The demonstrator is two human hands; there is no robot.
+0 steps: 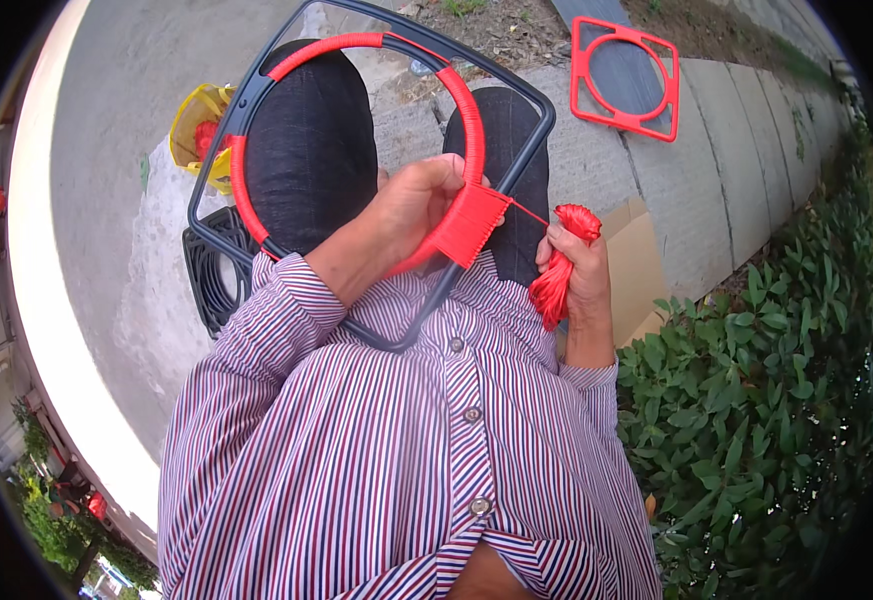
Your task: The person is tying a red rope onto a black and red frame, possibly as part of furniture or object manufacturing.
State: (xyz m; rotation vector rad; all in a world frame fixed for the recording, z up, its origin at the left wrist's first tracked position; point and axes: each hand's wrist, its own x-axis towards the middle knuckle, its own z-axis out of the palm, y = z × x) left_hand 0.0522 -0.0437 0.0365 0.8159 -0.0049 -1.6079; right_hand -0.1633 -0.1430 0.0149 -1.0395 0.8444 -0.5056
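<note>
A black square frame [244, 105] with rounded corners and an inner ring rests over my knees, tilted. Red cord covers much of the ring, and a broad wrapped band [471, 225] joins the ring to the frame's right side. My left hand [418, 205] is closed round the ring just left of that band; some of its fingers are hidden. To the right, my right hand [578, 268] grips a thick hank of red cord [553, 288]. From the band's edge, a taut strand [528, 211] runs to this hand.
A red frame [584, 85] with a round opening lies on a grey board at the upper right. Left of my knees are a yellow bag [184, 125] with red cord inside and stacked black frames [199, 285]. Cardboard [638, 255] and leafy bushes [746, 430] flank my right side.
</note>
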